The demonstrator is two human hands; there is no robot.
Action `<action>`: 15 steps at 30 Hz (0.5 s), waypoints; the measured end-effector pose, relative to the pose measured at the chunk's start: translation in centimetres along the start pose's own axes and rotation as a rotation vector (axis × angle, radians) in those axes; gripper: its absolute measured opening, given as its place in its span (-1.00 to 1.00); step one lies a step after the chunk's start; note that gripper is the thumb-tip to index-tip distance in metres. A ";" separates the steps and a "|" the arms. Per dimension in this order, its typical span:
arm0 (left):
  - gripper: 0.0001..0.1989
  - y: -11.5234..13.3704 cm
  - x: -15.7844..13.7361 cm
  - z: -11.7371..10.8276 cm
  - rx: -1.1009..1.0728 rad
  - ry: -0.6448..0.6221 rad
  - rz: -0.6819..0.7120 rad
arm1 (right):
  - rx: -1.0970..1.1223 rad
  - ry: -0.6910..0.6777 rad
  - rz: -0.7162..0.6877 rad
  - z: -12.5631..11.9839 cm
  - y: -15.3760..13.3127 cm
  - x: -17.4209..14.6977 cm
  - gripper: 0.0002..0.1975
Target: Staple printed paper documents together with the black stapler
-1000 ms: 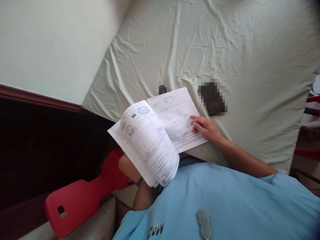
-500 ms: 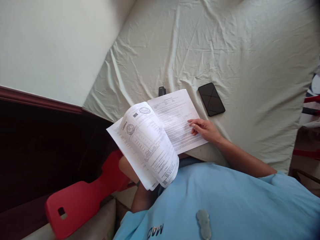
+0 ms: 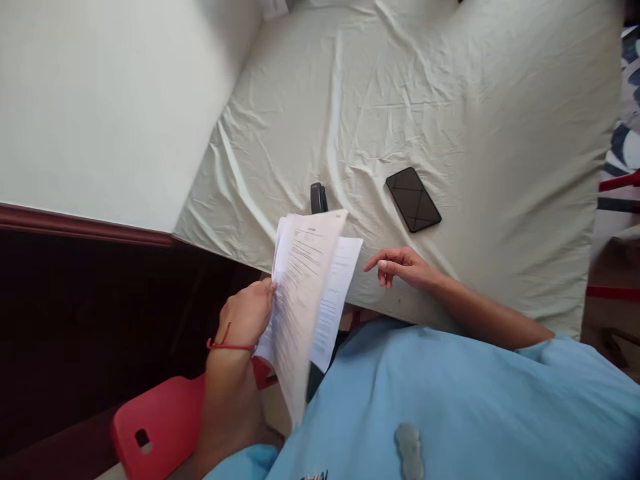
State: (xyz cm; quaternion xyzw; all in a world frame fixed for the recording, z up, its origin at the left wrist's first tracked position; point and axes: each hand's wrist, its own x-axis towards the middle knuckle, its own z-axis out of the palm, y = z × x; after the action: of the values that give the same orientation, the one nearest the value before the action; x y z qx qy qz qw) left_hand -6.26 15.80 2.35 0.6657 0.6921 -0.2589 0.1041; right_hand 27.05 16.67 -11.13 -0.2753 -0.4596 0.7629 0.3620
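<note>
A sheaf of printed papers (image 3: 305,287) stands tilted over the table's near edge, its sheets fanned apart and a little blurred. My left hand (image 3: 250,308), with a red string at the wrist, grips the papers along their left edge. Just right of the sheets hovers my right hand (image 3: 400,265), fingers apart and holding nothing. Behind the papers lies a black stapler (image 3: 319,198), its lower end covered by them. A black phone (image 3: 413,199) rests on the cloth beyond my right hand.
A wrinkled pale cloth (image 3: 450,120) covers the broad table. At the left are a white wall (image 3: 100,100) with a dark red ledge (image 3: 85,225) and a red plastic chair (image 3: 160,423). Patterned fabric (image 3: 625,140) shows at the far right.
My left hand has come into view from behind the papers and lifted them upright, moving them off the table. My right hand has come off the page it was touching.
</note>
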 end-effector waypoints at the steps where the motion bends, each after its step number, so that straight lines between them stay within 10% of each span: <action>1: -0.60 -0.2 -0.3 -0.2 0.019 -0.016 -0.008 | -0.011 0.038 -0.008 0.0 0.1 0.1 -0.57; 8: -0.55 -1.0 -3.5 -0.9 -0.232 0.057 0.088 | 0.008 0.356 -0.251 -0.1 0.8 0.6 -0.59; 15: -0.51 -0.4 -5.9 -1.9 -0.516 0.164 0.290 | -0.089 0.277 -0.358 -0.8 1.1 0.8 -0.28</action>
State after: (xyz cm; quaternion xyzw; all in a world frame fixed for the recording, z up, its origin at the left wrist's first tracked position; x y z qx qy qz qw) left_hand -5.72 11.65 6.95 0.7277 0.6390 -0.0026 0.2492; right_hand 26.84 17.33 -12.50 -0.3070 -0.4803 0.6204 0.5387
